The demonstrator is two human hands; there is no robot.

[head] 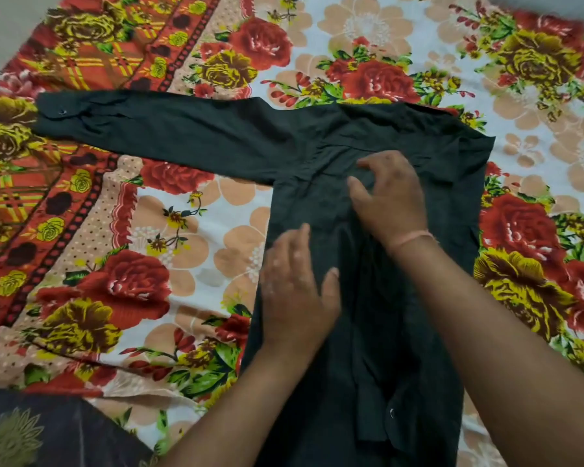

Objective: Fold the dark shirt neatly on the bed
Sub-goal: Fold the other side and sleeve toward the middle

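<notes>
The dark shirt [378,298] lies flat on the bed, its body running from the middle toward the lower edge. One long sleeve [155,129] stretches out to the left, cuff with a button at its end. The other sleeve is folded down along the body, its cuff near the lower middle. My left hand [297,288] lies flat on the shirt's left side with fingers spread. My right hand [391,197] rests higher up near the shoulder area, fingers bent against the fabric; whether it pinches the cloth I cannot tell.
A floral bedsheet [182,230] with red and yellow roses covers the bed all around the shirt. A dark cloth with a pale leaf print [31,433] sits at the lower left corner.
</notes>
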